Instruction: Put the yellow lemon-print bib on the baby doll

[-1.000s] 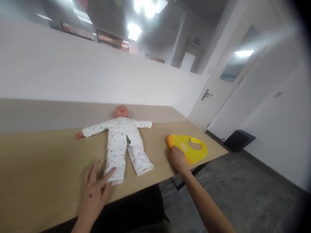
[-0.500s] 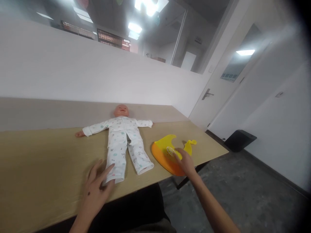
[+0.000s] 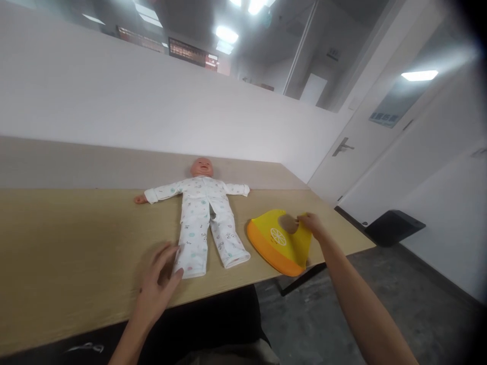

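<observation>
A baby doll (image 3: 207,203) in white patterned pyjamas lies on its back, arms spread, head toward the wall. Beside its left-hand trouser leg is my left hand (image 3: 157,279), fingers apart, the fingertips close to the cuff; whether they touch the cloth I cannot tell. To the right of the doll lies a yellow bib (image 3: 283,238) with an orange pocket edge and a white citrus-slice print. My right hand (image 3: 311,225) pinches the bib at the far right end of its neck strap.
The wooden table (image 3: 83,243) runs along a white wall (image 3: 152,111) with a window above. At the right are a door (image 3: 342,147) and a black object (image 3: 393,227) standing on the grey floor.
My right hand has moved from the bib's middle to its neck end, and the folded strap there now lies spread out. My left hand stays near the trouser leg. The camera view has shifted.
</observation>
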`<state>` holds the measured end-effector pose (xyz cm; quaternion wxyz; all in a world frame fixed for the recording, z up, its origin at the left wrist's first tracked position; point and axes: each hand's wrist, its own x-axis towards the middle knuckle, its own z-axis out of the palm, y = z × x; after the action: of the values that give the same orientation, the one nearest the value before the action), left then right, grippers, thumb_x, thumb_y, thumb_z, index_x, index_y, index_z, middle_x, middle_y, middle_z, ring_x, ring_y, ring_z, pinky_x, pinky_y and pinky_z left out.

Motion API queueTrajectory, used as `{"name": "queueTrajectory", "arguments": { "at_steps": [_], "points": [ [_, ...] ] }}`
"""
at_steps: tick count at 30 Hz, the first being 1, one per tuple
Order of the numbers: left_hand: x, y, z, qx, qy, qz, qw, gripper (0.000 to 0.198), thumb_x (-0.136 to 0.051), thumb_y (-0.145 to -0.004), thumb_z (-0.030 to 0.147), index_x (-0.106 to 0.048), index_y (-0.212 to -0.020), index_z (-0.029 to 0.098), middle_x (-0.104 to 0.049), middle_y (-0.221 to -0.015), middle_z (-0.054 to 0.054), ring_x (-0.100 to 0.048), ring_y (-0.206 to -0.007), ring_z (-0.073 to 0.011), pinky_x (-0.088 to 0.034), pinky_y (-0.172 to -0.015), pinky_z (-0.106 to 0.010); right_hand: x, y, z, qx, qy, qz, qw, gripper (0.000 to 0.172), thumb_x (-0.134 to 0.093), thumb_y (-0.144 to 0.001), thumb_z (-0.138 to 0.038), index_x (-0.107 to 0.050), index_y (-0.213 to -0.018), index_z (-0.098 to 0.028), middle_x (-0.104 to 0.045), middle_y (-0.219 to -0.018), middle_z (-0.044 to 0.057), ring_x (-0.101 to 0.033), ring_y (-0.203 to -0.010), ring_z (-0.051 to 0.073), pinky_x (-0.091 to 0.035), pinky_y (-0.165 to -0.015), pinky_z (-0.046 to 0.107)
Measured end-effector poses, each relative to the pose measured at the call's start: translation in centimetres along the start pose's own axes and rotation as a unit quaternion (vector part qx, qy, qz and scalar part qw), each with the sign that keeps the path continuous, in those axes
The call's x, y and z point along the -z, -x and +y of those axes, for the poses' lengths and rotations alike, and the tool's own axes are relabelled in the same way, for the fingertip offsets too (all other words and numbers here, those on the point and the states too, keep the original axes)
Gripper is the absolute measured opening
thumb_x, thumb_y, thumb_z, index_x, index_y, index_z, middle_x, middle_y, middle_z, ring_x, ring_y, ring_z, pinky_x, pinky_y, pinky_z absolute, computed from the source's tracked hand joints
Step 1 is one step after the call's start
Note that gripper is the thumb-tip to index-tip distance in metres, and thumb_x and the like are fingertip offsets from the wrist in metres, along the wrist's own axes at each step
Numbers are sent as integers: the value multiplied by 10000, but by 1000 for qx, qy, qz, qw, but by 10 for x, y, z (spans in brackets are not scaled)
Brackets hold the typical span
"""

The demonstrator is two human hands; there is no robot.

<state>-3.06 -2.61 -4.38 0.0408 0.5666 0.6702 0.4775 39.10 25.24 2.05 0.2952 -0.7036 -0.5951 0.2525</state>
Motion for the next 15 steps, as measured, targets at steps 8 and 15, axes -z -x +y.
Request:
{"name": "queueTrajectory", "arguments": {
  "at_steps": [8,15],
  "points": [
    [-20,-11,28,74,103,131,983,202,-575,-834,382,-671,-860,206,-685,-1014,-83,-620,-1014,-275,-462,-969,-473,59,77,-140,231,-332,-97,910,319,-755,-741,-414,-551,-851,-194,-644,-712,7,-601,-582,129,-502,-532,236],
    [-42,-24,89,-8,99,44,994,249,-701,-746,431,-721,-898,235,-689,-915,-51,-637,-780,-211,-514,-643,-315,90,211,-225,313,-390,-246,830,198,-714,-829,-366,-575,-836,-225,-616,-659,-11,-576,-533,118,-490,-492,223]
  ]
}}
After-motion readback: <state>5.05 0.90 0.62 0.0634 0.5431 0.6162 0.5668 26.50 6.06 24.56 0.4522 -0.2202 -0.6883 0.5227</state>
